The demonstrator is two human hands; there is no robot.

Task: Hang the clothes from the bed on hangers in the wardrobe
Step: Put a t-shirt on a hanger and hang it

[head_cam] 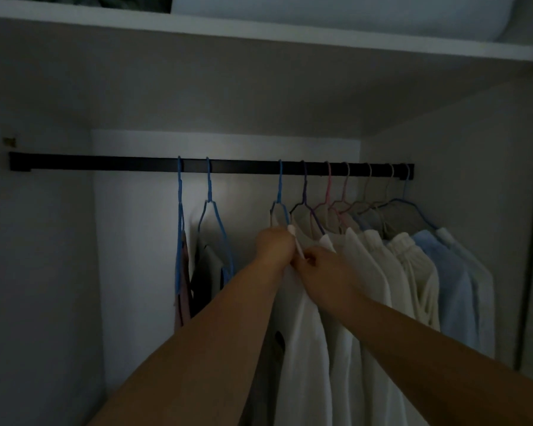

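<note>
I look into a dim wardrobe with a black rail (pixel 105 165). A white garment (pixel 302 327) hangs on a blue hanger (pixel 279 192) near the rail's middle. My left hand (pixel 274 245) grips the garment's shoulder just below the hanger. My right hand (pixel 323 269) pinches the same white fabric right beside it. Both forearms reach up from the bottom of the view and hide the garment's left side.
Two blue hangers (pixel 209 192) with dark and pinkish clothes hang left of my hands. Several white, cream and light blue garments (pixel 453 278) crowd the rail's right end. A white shelf (pixel 259 35) with bedding lies above. The rail's left part is bare.
</note>
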